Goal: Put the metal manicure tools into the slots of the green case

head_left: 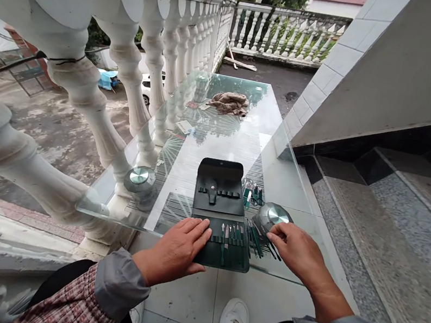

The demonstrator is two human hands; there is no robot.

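Note:
A dark green manicure case lies unfolded near the front edge of the glass table. Several slim metal tools stand in the loops of its near half, while a sheath-like pouch sits among the loops of the far half. My left hand rests with outstretched fingers on the case's near left side, thumb apart. To the right of the case, my right hand is closed in a pinch over a pile of slender green-handled tools. What its fingertips hold is too small to make out.
Nail clippers and small tools lie right of the case's far half. A crumpled brown cloth lies at the table's far end. A white balustrade borders the left; stone steps rise on the right.

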